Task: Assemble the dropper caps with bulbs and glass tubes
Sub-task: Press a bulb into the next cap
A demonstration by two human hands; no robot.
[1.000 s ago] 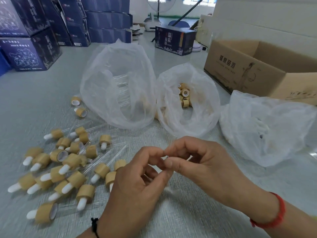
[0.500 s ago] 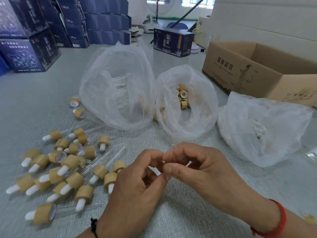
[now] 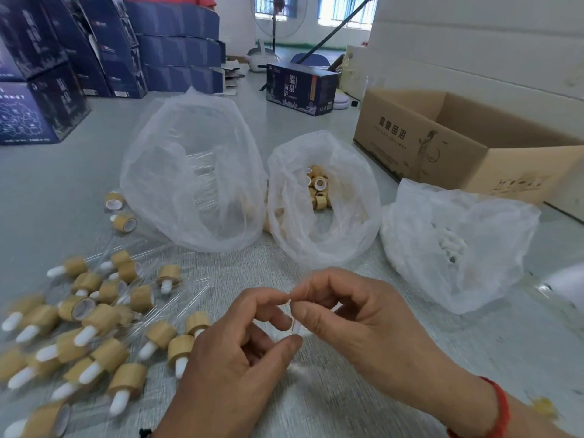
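My left hand and my right hand meet fingertip to fingertip low in the middle of the view. Between them they pinch a small clear glass tube, which the fingers mostly hide. A pile of assembled droppers, with bamboo-coloured caps, white bulbs and glass tubes, lies on the table to the left. Three open plastic bags stand behind my hands: one with glass tubes, one with bamboo-coloured caps, and one with white bulbs.
An open cardboard box sits at the right rear. Dark blue cartons are stacked at the left rear, and one more blue carton stands behind the bags. Two loose caps lie left of the tube bag.
The view has tilted up a little. My fingers have spread slightly, so the clear tube shows between the fingertips. Bags and pile have not moved.
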